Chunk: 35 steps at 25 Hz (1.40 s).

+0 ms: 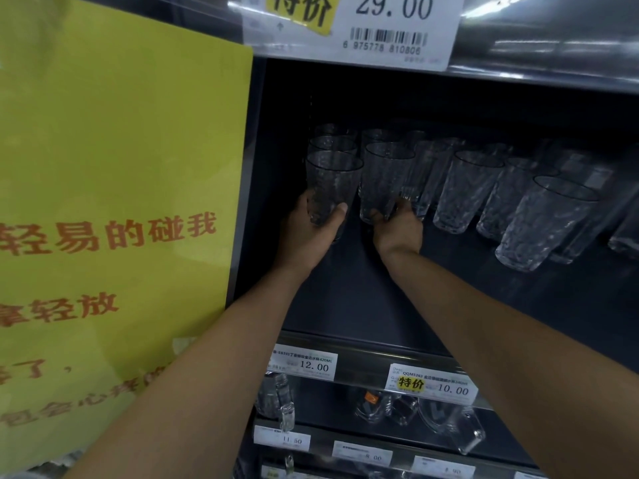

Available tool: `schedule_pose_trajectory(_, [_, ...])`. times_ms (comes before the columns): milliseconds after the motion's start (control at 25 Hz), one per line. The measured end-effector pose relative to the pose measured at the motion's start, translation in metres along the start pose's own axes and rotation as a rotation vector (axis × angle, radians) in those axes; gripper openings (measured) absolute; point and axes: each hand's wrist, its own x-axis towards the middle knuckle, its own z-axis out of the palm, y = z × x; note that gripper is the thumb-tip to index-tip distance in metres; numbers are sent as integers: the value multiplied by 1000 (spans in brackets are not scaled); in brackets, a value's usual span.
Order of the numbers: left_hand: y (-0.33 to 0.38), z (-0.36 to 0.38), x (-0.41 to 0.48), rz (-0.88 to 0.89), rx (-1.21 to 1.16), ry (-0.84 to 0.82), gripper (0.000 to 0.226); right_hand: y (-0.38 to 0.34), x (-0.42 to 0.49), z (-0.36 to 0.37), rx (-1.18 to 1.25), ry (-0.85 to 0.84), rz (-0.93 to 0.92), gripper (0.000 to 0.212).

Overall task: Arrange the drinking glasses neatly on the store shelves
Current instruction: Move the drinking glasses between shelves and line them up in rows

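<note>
Clear textured drinking glasses stand on a dark shelf (345,299). My left hand (311,233) grips the base of the front left glass (332,181), which stands before two more glasses in a row. My right hand (397,229) grips the base of the neighbouring glass (383,178). More glasses stand to the right: one in the middle (466,191), and a large near one (543,223) at the right. Both held glasses are upright.
A big yellow paper sign (121,184) hangs at the left, beside the shelf's side wall. A shelf edge with a price tag (349,25) runs overhead. Lower shelves hold price labels (304,364) and more glassware (380,406).
</note>
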Motion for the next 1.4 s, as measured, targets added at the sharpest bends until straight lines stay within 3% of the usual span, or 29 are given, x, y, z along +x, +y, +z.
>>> schedule_pose_trajectory(200, [-1, 1, 1, -9, 1, 5, 52, 1, 2, 2, -25, -1, 9, 50])
schedule_pose_trajectory(400, [-2, 0, 2, -8, 19, -12, 29, 2, 4, 3, -34, -13, 17, 47])
schedule_pose_trajectory(1040, [1, 0, -3, -83, 83, -25, 47, 3, 1, 1, -73, -43, 25, 38])
schedule_pose_trajectory(1160, [3, 0, -12, -140, 183, -31, 50, 3, -10, -14, -8, -125, -1, 33])
schedule_pose_trajectory(1400, [33, -15, -58, -272, 241, -112, 42, 12, -58, -87, 177, -446, -27, 20])
